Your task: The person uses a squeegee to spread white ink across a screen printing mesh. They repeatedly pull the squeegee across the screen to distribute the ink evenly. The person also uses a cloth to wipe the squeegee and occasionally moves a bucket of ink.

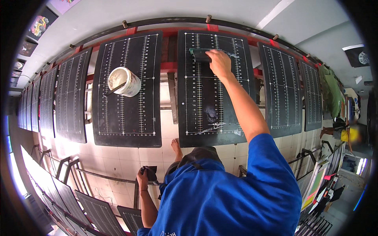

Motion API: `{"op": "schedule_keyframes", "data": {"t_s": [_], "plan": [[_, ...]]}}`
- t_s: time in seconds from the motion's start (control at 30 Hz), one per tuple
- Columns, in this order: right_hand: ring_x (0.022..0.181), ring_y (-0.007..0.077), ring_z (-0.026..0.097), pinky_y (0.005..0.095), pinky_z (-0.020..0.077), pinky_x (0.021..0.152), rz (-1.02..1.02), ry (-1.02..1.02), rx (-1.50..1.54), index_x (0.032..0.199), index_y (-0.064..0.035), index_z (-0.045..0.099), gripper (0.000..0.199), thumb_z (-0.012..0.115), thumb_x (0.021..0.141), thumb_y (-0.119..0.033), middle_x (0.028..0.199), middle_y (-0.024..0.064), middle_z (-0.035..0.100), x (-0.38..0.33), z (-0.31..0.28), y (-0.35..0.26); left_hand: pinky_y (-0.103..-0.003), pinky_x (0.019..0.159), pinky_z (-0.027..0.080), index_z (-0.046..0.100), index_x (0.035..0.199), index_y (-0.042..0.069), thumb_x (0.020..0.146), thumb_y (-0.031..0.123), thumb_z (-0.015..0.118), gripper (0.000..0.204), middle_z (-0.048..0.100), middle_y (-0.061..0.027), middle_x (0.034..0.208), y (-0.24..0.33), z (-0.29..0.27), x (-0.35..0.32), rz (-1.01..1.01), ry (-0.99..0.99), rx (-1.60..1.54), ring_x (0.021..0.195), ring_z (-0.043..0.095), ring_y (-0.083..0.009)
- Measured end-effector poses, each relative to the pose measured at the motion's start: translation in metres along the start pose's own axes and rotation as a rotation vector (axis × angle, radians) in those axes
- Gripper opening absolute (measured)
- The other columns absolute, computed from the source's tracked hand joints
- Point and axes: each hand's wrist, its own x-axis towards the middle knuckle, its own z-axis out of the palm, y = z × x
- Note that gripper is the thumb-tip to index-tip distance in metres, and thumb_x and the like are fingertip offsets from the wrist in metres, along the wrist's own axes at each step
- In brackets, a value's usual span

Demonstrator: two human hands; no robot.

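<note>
Scraper (201, 56), dark with a green end, is sitting under the right hand (219, 63), over the far part of a black ruled board (188, 94); whether its lower edge is touching the surface is hard to tell. The right hand is gripping it from above and the near side, a hold that is probably leaving the lower edge free to meet the board and letting the extended arm press down. Glossy smears (235, 55) are showing just right of that hand, and shiny patches (214, 126) are lying nearer the body than the hand, at the near end of the same board. Left of the right hand, a whitish bucket (133, 84) is standing on the neighbouring board (112, 118), seemingly so that it is within reach without taking up surface under the scraper. A dark stick (114, 90) is leaning over its rim, probably so that its end is easy to grab. The left hand (142, 179) is hanging low, well apart from the right one, and is gripping a dark, soft-looking cloth (151, 172); that low position is likely preventing the cloth from brushing either board.
</note>
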Motion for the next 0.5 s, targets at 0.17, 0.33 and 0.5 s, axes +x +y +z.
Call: {"op": "schedule_keyframes", "data": {"t_s": [0.17,0.33,0.5], "plan": [[0.111,0.0292,0.059,0.0407,0.0497,0.093,0.068,-0.094,0.045,0.123,-0.0087,0.065,0.056,0.07,0.069,0.002,0.12,0.007,0.063,-0.126,-0.059,-0.019,-0.033,0.077,0.052,0.067,0.109,-0.006,0.092,0.018,0.065,0.03,0.072,-0.0146,0.095,-0.022,0.005,-0.008,-0.07,0.025,-0.045,0.087,0.066,-0.0182],[0.11,0.028,0.059,0.0406,0.0493,0.094,0.172,-0.232,-0.033,0.125,-0.0093,0.065,0.062,0.068,0.065,0.004,0.123,0.005,0.062,-0.26,-0.122,-0.047,-0.035,0.08,0.052,0.067,0.11,-0.007,0.09,0.022,0.067,0.034,0.072,-0.0181,0.098,-0.105,0.015,-0.02,-0.167,0.009,-0.002,0.09,0.068,-0.0236],[0.112,0.0249,0.058,0.0372,0.0475,0.098,0.078,-0.353,0.158,0.128,-0.0101,0.063,0.065,0.07,0.064,0.0,0.124,0.0009,0.062,-0.251,-0.116,-0.124,-0.037,0.083,0.051,0.068,0.111,-0.006,0.089,0.023,0.068,0.037,0.072,-0.0198,0.1,-0.123,0.026,-0.026,-0.222,-0.009,-0.006,0.093,0.068,-0.0268]]}}
